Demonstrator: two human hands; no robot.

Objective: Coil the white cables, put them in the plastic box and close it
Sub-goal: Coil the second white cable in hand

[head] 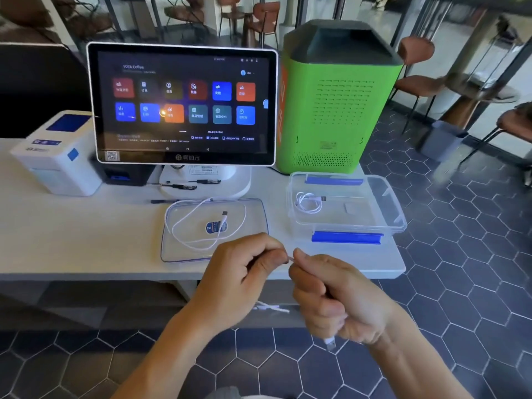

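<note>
Two bare forearms, no sleeves down to the frame's lower edge. No rings, watch or gloves on left hand [241, 279] or right hand [338, 298]. Short nails. A scrap of grey cloth at bottom centre, blurred.

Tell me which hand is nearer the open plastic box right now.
Right. The right hand is just in front of the plastic box, below its blue clip. The left hand sits further left, in front of the lid. Both pinch one white cable.

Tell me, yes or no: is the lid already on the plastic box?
No. The lid lies flat on the table left of the open plastic box, with a loose white cable on it.
</note>
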